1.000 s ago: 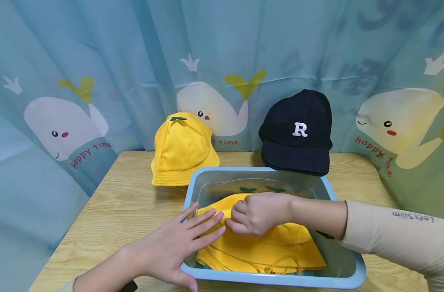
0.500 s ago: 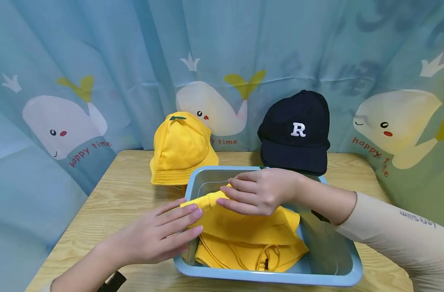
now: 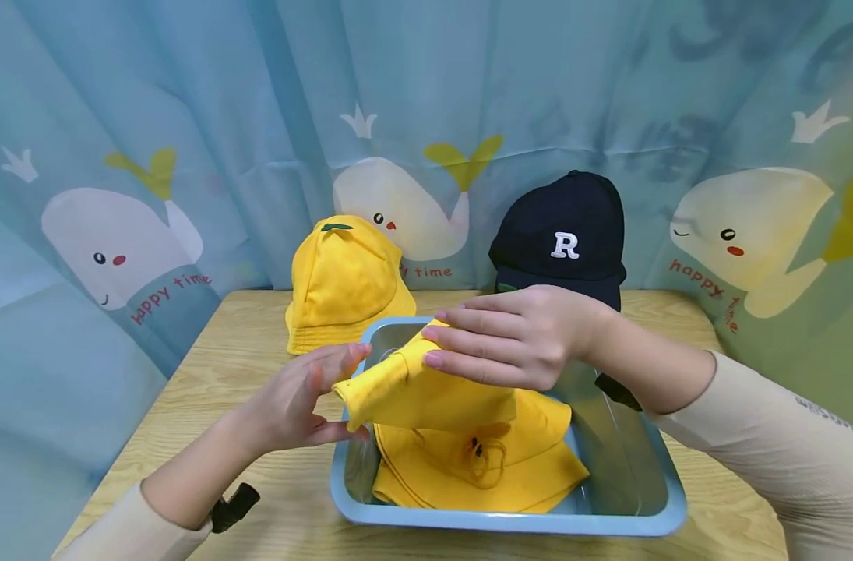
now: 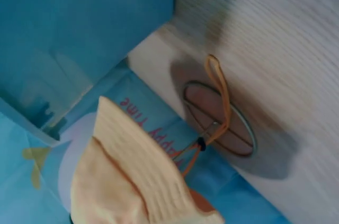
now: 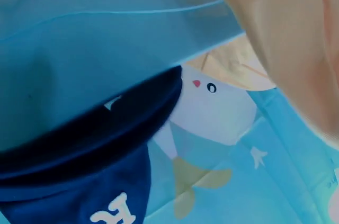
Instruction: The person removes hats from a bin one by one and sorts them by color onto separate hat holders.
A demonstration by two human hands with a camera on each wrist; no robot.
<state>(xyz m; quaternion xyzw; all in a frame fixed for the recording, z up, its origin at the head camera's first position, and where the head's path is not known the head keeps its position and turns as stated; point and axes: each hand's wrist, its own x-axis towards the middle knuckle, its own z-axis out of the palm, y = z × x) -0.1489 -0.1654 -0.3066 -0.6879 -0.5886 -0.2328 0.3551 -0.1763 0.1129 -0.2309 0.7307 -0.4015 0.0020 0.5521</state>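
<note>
My right hand point(image 3: 513, 335) grips a yellow fabric hat point(image 3: 461, 393) by its upper part, fingers over the near side and thumb hidden. The hat hangs tilted above the blue plastic basin point(image 3: 517, 523), its drawstring with a dark toggle dangling beneath. At the hat's left end my left hand point(image 3: 307, 397) has fingers and thumb spread around the edge; whether they touch it I cannot tell. Another yellow hat point(image 3: 538, 475) lies flat inside the basin.
Behind the basin at left, a yellow bucket hat point(image 3: 345, 284) sits on a wire stand point(image 4: 220, 118). A black cap point(image 3: 559, 234) with a white R stands at the back right. A whale-print curtain point(image 3: 244, 101) surrounds the wooden table point(image 3: 258, 366).
My right hand has lifted the yellow hat up out of the basin, uncovering another below. My left hand has drawn back leftward and turned, its thumb now apart from the fingers.
</note>
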